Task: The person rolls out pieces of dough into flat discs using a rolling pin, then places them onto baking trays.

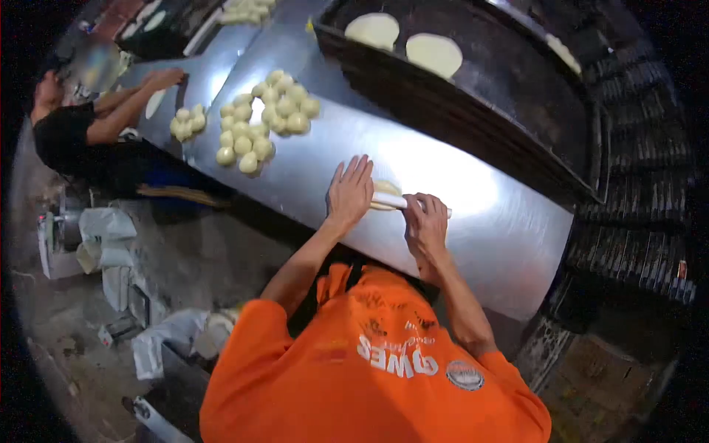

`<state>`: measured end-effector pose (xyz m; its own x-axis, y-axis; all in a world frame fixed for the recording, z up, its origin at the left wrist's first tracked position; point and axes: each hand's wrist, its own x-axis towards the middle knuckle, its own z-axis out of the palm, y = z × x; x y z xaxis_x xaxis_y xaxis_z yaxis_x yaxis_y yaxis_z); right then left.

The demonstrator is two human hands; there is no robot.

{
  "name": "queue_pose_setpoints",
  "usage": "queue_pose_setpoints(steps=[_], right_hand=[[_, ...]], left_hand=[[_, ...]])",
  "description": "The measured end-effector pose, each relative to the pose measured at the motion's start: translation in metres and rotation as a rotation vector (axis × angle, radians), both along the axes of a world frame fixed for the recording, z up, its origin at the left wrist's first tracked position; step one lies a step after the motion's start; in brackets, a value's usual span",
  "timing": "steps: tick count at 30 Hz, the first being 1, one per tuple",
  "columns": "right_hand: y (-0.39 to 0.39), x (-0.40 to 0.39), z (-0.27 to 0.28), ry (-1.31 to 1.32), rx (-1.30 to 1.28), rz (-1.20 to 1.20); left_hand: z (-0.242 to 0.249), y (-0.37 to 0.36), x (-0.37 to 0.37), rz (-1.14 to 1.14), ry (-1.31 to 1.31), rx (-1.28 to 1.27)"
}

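Note:
A white rolling pin (389, 199) lies across a small flattened round of dough (385, 188) on the metal worktop. My left hand (350, 193) rests at the pin's left end, palm down, fingers stretched out and slightly apart. Toward the pin's other end, my right hand (427, 221) has its fingers curled round it, and the tip sticks out past them. Up and to the left of my hands sits a cluster of pale dough balls (242, 133), with another group (286, 103) close by. Part of the dough round is hidden under the pin.
A dark griddle (502, 81) with a raised edge runs behind the metal worktop (487, 244), carrying two flat dough rounds (434, 55). At left, another person (96, 133) reaches over the table near a smaller pile of dough balls (187, 122). Bags (170, 341) lie on the floor.

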<state>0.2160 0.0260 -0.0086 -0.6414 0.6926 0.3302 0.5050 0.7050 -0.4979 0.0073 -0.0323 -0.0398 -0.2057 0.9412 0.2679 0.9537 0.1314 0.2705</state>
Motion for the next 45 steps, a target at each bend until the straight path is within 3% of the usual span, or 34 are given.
queue_pose_setpoints(steps=[4,6,8,11,14,18,20,21,24,26,28,31,33,34,36,40,43,45], right_hand=[[-0.039,0.017,-0.004,0.016,-0.021,-0.053],[-0.027,0.020,0.007,-0.085,-0.205,0.047],[-0.010,0.012,0.017,-0.119,-0.177,0.101],[0.021,-0.018,0.006,-0.054,0.057,-0.005],[0.078,-0.056,-0.001,-0.157,0.067,-0.095],[0.153,-0.091,-0.009,-0.215,0.089,-0.046],[0.171,-0.101,0.002,-0.512,-0.293,-0.083],[0.179,-0.099,-0.015,-0.367,-0.223,-0.072],[0.174,-0.098,-0.001,-0.344,-0.120,0.010],[0.148,-0.089,0.017,-0.066,-0.064,0.057],[0.128,-0.072,-0.005,0.033,0.130,0.084],[0.129,-0.065,0.000,-0.075,0.079,0.032],[0.108,-0.061,0.016,-0.064,0.143,-0.020],[0.091,-0.050,0.012,-0.056,0.036,-0.026],[0.034,-0.029,0.002,0.034,-0.022,-0.073],[-0.046,0.002,0.005,0.032,-0.059,-0.096],[-0.041,0.018,0.003,-0.053,-0.153,0.069],[-0.021,0.029,0.004,-0.051,-0.063,0.024]], left_hand=[[0.001,-0.065,0.038,0.075,-0.103,-0.025],[0.004,-0.066,0.032,0.058,-0.131,-0.048],[0.009,-0.059,0.025,0.049,-0.169,-0.067],[0.004,-0.012,-0.004,0.032,-0.091,-0.039],[0.009,0.054,-0.028,0.127,0.004,-0.045],[0.008,0.115,-0.062,0.133,0.065,0.102],[0.015,0.138,-0.073,0.181,0.109,-0.022],[0.000,0.151,-0.081,0.198,0.180,-0.015],[0.008,0.166,-0.083,0.258,0.161,0.085],[0.000,0.170,-0.087,0.287,0.146,0.165],[0.004,0.170,-0.088,0.344,0.070,0.175],[-0.009,0.181,-0.089,0.401,0.167,0.099],[-0.010,0.157,-0.078,0.336,0.070,0.087],[-0.012,0.142,-0.073,0.283,-0.026,0.085],[-0.013,0.074,-0.045,0.142,0.061,0.060],[0.010,-0.061,0.006,0.048,-0.128,-0.154],[0.017,-0.092,0.021,0.068,-0.291,-0.153],[0.009,-0.084,0.018,0.104,-0.351,-0.153]])
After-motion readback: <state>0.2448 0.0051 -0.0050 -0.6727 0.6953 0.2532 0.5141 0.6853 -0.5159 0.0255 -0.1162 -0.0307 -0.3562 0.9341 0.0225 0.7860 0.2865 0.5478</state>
